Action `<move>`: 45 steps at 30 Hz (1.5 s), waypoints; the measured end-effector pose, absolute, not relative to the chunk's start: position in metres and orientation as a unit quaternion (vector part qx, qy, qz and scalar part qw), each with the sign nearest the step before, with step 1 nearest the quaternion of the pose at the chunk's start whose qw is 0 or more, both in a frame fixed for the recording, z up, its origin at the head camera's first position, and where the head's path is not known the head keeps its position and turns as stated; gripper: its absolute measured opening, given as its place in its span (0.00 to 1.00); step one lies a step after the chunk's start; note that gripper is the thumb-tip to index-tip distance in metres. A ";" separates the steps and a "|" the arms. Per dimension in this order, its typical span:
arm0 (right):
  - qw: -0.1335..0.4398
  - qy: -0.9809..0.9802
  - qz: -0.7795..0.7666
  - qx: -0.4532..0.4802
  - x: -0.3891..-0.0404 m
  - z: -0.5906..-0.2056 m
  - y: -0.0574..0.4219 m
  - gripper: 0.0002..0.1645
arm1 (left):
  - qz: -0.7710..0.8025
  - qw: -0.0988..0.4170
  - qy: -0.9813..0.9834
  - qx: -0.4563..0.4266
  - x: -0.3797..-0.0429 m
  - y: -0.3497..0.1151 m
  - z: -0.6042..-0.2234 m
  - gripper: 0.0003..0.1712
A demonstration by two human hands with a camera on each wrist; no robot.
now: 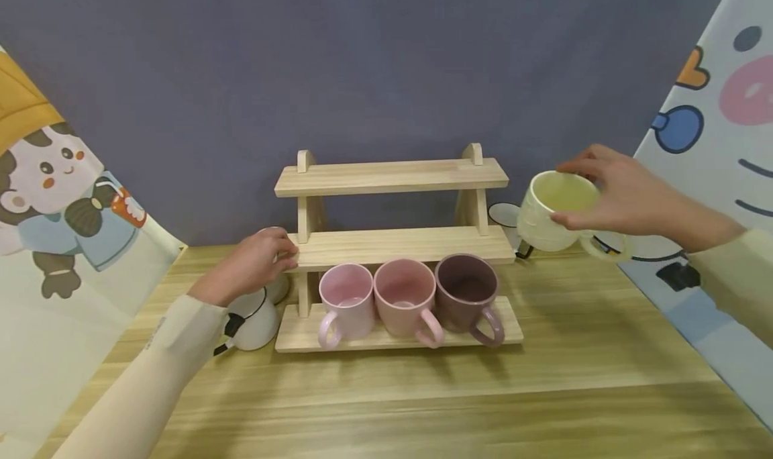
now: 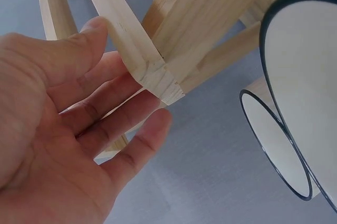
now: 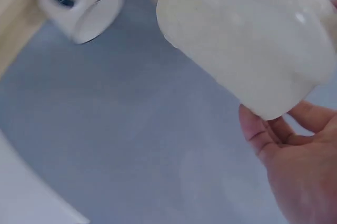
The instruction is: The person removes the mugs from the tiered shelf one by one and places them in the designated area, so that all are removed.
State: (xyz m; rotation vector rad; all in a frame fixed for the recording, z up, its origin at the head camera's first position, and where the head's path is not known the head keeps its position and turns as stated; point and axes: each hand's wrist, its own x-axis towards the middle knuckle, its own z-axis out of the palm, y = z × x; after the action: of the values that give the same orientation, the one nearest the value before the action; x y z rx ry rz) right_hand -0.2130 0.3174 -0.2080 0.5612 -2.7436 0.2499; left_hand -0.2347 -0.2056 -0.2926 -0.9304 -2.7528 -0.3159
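Right of the rack (image 1: 392,245), the right hand (image 1: 631,200) gripped the yellow mug (image 1: 543,229) by its rim, long axis roughly upright, mouth upward, handle away from the rack; the left hand (image 1: 256,261) loosely clasped the rack's left side; three mugs (image 1: 401,311) stood mouth-up on its lowest shelf

Your right grip (image 1: 628,194) pinches a pale yellow mug (image 1: 537,221) by its rim, mouth up; its outer wall carries a raised pattern, and its handle points to your right. You have it in the air, just right of the rack. That three-tier, light wooden rack (image 1: 392,177) stands stepped on the desk (image 1: 423,419), the left end of its middle tier between your left grip's (image 1: 253,264) thumb and fingers.
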 end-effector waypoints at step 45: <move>0.026 -0.968 0.150 0.200 -0.278 -0.352 0.332 0.52 | -0.103 0.113 -0.938 -0.310 -0.231 -0.220 -0.294 0.07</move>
State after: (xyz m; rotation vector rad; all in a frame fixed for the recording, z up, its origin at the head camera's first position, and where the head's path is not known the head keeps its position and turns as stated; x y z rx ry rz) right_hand -0.2782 0.3316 -0.3524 0.6187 -2.9905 0.4632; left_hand -0.2310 -0.2197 -0.2941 -0.9101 -2.7520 -0.3010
